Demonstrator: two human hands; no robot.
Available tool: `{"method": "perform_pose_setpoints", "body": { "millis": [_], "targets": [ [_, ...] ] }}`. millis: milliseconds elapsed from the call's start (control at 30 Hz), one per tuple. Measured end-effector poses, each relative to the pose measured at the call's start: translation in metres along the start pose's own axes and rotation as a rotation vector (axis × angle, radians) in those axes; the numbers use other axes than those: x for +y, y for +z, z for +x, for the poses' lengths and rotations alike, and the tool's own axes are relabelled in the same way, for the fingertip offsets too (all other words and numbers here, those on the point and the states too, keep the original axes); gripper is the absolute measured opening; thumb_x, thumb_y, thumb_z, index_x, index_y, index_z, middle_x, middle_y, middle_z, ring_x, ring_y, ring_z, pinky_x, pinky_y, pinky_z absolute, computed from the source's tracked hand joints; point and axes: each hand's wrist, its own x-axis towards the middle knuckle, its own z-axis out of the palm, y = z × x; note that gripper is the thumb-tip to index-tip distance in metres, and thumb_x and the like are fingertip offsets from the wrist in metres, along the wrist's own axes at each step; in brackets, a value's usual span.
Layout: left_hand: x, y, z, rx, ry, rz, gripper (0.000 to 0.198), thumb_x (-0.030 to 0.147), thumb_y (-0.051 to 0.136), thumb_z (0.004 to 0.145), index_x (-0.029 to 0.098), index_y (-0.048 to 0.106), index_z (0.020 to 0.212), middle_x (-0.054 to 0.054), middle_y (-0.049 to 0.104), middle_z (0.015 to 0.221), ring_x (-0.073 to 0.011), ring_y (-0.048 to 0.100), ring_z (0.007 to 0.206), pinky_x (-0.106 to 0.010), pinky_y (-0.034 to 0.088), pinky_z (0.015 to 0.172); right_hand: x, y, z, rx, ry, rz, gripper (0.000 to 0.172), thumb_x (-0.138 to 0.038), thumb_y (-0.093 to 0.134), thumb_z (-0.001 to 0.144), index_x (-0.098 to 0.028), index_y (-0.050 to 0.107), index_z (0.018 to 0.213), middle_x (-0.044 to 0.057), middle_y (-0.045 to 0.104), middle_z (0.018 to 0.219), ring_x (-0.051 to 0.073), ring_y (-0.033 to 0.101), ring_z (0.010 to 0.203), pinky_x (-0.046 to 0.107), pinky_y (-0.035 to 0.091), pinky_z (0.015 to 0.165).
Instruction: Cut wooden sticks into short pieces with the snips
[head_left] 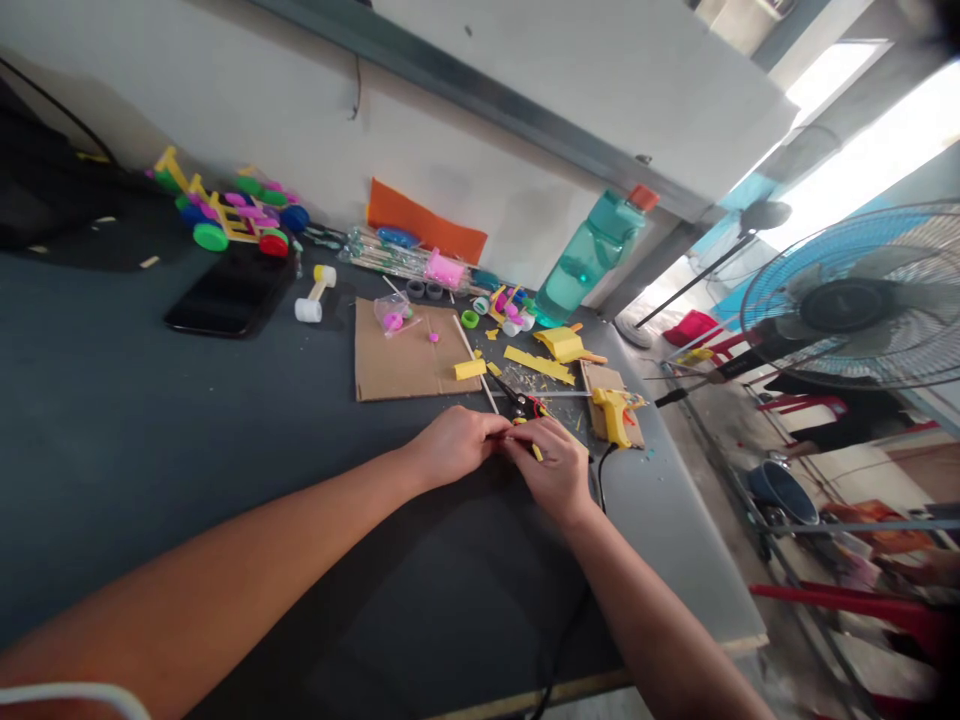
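My left hand (459,447) and my right hand (553,465) meet fingertip to fingertip above the dark table. Both are closed in a pinch, and whatever sits between the fingertips is too small and hidden to name. A bit of yellow shows beside my right fingers. Just beyond them lie black-and-red pliers (519,400) and a thin white stick (486,388). Past my left hand is a cardboard sheet (397,375), with a small yellow roll (469,370) at its right edge. To the right, a yellow glue gun (616,412) rests on a smaller piece of cardboard.
A teal water bottle (589,262) stands against the wall. Colourful toy cars (232,215), a black phone (225,292) and a white-and-yellow wheel piece (315,295) lie at the back left. Yellow foam strips (540,364) are scattered near the pliers. Off the table's right edge stands a fan (847,300).
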Motion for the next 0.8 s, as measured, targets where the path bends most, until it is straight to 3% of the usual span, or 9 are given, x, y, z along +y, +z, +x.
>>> {"method": "perform_pose_setpoints", "body": {
  "millis": [100,200,300,367,567,800],
  "targets": [
    [-0.003,-0.004,0.002,0.078,-0.020,-0.011,0.019,0.020,0.052,0.083,0.023,0.068,0.094,0.001,0.072,0.089,-0.0148,0.066,0.080,-0.022,0.045,0.068,0.004,-0.007,0.004,0.059,0.028,-0.041,0.011,-0.027,0.054,0.083,-0.023,0.063,0.087,0.003,0.063,0.081,0.017,0.058,0.075,0.031,0.048,0.072],
    [-0.013,-0.013,0.003,0.179,-0.093,-0.040,0.020,0.029,0.051,0.085,0.022,0.068,0.091,0.001,0.072,0.089,-0.0150,0.066,0.081,-0.023,0.047,0.069,0.015,-0.016,0.007,0.124,0.105,-0.225,0.033,-0.037,0.059,0.078,-0.021,0.056,0.107,0.007,0.060,0.093,0.020,0.055,0.086,0.036,0.046,0.079],
    [-0.024,-0.023,0.003,0.295,-0.162,-0.043,0.027,0.036,0.046,0.088,0.022,0.069,0.091,0.002,0.071,0.092,-0.0161,0.066,0.083,-0.025,0.049,0.070,0.026,-0.018,0.004,0.007,0.214,-0.492,0.068,-0.055,0.065,0.067,-0.016,0.047,0.120,0.015,0.055,0.107,0.031,0.050,0.100,0.045,0.041,0.082],
    [-0.027,-0.027,0.003,0.348,-0.189,-0.015,0.029,0.037,0.045,0.088,0.022,0.069,0.093,0.001,0.071,0.093,-0.0167,0.066,0.083,-0.026,0.051,0.071,0.029,-0.015,0.001,-0.114,0.274,-0.599,0.079,-0.062,0.064,0.063,-0.016,0.044,0.123,0.017,0.054,0.109,0.034,0.049,0.101,0.046,0.040,0.079],
    [-0.027,-0.031,0.001,0.383,-0.185,0.181,0.026,0.033,0.046,0.088,0.023,0.069,0.095,0.000,0.072,0.091,-0.0179,0.066,0.082,-0.029,0.051,0.070,0.027,-0.010,-0.002,-0.240,0.356,-0.695,0.066,-0.056,0.057,0.070,-0.015,0.046,0.120,0.018,0.055,0.105,0.036,0.050,0.098,0.042,0.040,0.072],
    [-0.037,-0.032,-0.001,0.442,-0.197,0.300,0.027,0.036,0.046,0.088,0.025,0.070,0.095,0.000,0.073,0.085,-0.0178,0.067,0.076,-0.025,0.048,0.061,0.024,-0.010,-0.001,-0.160,0.381,-0.669,0.053,-0.030,0.060,0.063,-0.013,0.051,0.112,0.016,0.053,0.099,0.033,0.048,0.096,0.041,0.041,0.074]
  ]
}}
